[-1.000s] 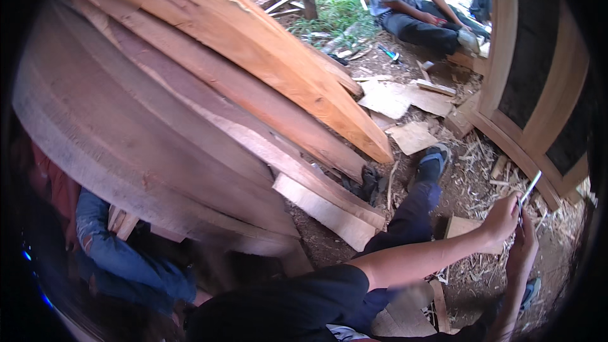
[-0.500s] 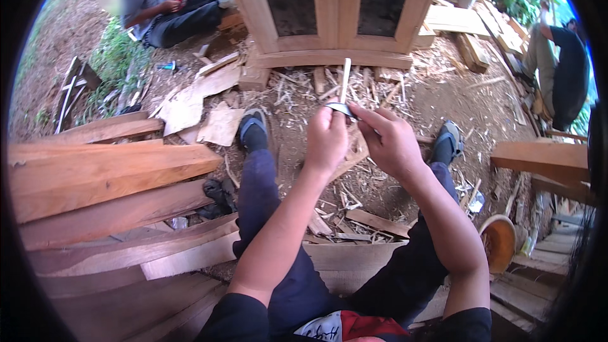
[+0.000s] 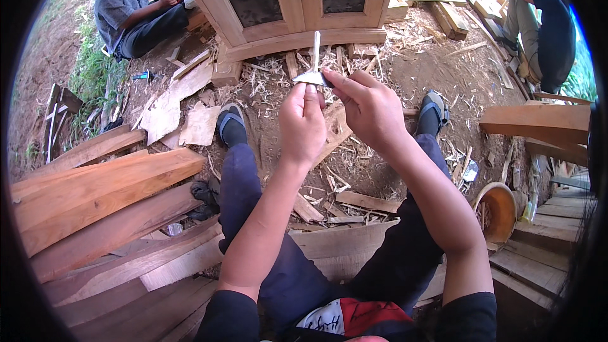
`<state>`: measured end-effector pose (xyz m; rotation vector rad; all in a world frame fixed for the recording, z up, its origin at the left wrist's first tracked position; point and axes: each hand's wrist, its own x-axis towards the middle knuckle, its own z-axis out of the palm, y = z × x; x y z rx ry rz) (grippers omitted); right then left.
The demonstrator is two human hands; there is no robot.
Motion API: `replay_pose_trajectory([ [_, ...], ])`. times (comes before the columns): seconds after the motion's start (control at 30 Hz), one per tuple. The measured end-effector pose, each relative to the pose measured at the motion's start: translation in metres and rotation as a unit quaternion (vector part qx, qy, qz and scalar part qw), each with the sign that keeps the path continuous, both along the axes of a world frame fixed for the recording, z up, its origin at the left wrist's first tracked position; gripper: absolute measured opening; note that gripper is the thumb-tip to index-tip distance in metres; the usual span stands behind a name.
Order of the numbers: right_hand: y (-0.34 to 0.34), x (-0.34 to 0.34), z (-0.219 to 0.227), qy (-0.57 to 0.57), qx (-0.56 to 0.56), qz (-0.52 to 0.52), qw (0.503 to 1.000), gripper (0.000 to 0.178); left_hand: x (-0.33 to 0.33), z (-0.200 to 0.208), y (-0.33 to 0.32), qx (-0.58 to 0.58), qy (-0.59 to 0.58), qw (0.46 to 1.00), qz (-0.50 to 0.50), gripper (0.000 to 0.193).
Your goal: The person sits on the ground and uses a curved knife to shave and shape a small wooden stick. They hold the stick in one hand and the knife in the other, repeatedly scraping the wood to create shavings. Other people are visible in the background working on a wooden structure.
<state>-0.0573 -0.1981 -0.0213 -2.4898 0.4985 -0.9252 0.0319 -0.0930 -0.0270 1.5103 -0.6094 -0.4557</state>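
Out in front of me, between my knees, both hands meet at a thin pale wooden stick (image 3: 316,50) that points away from me. My left hand (image 3: 303,120) is closed round the stick's near end, its thumb up by the blade. My right hand (image 3: 369,102) grips the dark handle of a small knife. Its shiny blade (image 3: 309,78) lies across the stick, just beyond my left thumb. The lower end of the stick is hidden in my left fingers.
A panelled wooden door (image 3: 297,19) stands ahead, with shavings strewn below it. Thick planks (image 3: 107,183) are stacked at left; an orange bowl (image 3: 497,212) lies tipped at right. One person (image 3: 136,16) sits far left, another (image 3: 551,38) far right.
The view has shifted, so most things sit further left and higher. The knife blade has turned and now shows its broad bright side against the stick. Both hands keep their holds.
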Motion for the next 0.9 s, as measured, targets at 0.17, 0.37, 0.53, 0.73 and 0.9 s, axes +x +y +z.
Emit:
replay_pose_trajectory([
  [0.17, -0.026, 0.007, -0.008, 0.026, 0.063, -0.063, 0.996, 0.030, -0.019, -0.008, 0.001, 0.059, -0.030, 0.998, -0.005, 0.027],
  [0.37, -0.087, -0.001, -0.022, 0.099, 0.191, -0.261, 0.941, 0.029, -0.030, -0.012, 0.009, 0.030, 0.063, 0.996, -0.060, 0.028],
  [0.53, -0.057, 0.003, -0.027, 0.066, 0.200, -0.050, 0.976, 0.027, 0.015, -0.014, 0.015, 0.013, 0.209, 0.978, 0.004, 0.024],
  [0.73, -0.010, 0.014, -0.017, 0.021, 0.122, 0.083, 0.989, 0.025, 0.020, -0.005, 0.016, -0.055, 0.284, 0.957, 0.017, 0.015],
  [0.9, 0.003, 0.016, -0.007, -0.009, 0.058, 0.077, 0.995, 0.029, 0.015, -0.001, 0.016, -0.043, 0.240, 0.970, 0.000, 0.018],
])
